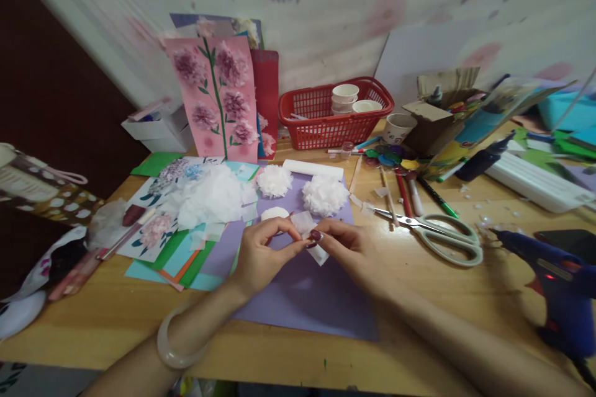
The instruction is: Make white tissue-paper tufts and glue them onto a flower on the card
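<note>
Over the purple paper (307,307), two hands worked close together. The left hand (267,254) and the right hand (348,254) both had thumb and fingertips pinched on a small white tissue piece (303,223). It was right between them, with one corner poking up and another hanging down.

The tissue looked very thin, so a hard pull from both sides could rip it. A pinch that was too soft could let it slip out, or make the folds come undone.

Two puffy white flowers (326,195) sat just past the fingers. If a hand bumped them, their soft edges could get squashed. On the left was a big heap of loose white sheets (209,195) — a sleeve or a puff of air might have sent some sliding off.

The blue glue gun (554,279) lay on the right with a red light on, so its tip was maybe hot. The right arm was near it, and swinging out could mean a burn or a tug on the wire. The scissors (421,223) lay between the gun and the flowers — a careless reach could get poked by the points.
</note>
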Motion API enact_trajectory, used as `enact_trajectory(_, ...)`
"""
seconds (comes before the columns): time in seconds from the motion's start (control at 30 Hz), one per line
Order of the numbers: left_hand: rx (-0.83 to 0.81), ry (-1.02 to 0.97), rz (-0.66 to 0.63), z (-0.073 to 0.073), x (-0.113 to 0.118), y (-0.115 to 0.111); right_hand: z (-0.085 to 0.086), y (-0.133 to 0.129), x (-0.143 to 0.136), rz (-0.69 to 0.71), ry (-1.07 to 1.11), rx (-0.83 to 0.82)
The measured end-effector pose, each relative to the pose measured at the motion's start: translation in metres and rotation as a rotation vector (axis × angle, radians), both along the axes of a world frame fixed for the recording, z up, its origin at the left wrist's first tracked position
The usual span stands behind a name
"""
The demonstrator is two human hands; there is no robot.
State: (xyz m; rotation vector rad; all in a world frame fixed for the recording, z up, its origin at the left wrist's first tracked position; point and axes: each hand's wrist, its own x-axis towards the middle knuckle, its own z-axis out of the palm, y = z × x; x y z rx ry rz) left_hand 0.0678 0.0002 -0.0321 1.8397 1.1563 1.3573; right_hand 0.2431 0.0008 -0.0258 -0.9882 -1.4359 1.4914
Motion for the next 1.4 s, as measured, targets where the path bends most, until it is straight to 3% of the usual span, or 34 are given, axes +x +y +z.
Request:
enact_trajectory(0.27, -0.204, -0.195, -0.025, 0.004, 0.002, 0.002, -0.006, 0.001, 0.0, -0.007, 0.011, 0.019)
enact_trajectory(0.7, -0.19, -0.208, -0.113, 0.005, -0.001, 0.004, -0.009, 0.005, -0.001, -0.052, -0.012, 0.056)
enact_trajectory(0.87, -0.223, -0.219, -0.049, 0.002, 0.0, 0.003, -0.01, 0.004, 0.0, -0.049, -0.04, 0.082)
enact_trajectory(0.97, -0.28, -0.383, 0.089, -0.001, -0.001, 0.006, -0.012, 0.004, 0.0, -0.054, -0.071, 0.054)
enact_trajectory(1.07, -0.36, -0.706, 0.178, -0.002, -0.002, 0.014, -0.013, 0.004, -0.001, -0.079, -0.1, 0.021)
enact_trajectory(1.17, -0.502, -0.918, 0.079, 0.001, -0.003, 0.019, -0.015, 0.004, -0.001, -0.099, -0.129, 0.032)
enact_trajectory(1.27, -0.647, -0.907, -0.036, 0.004, -0.002, 0.019, -0.015, 0.006, -0.002, -0.11, -0.171, 0.084)
enact_trajectory(1.4, -0.666, -0.944, -0.047, 0.009, -0.006, 0.019, -0.013, 0.009, -0.001, -0.15, -0.247, 0.093)
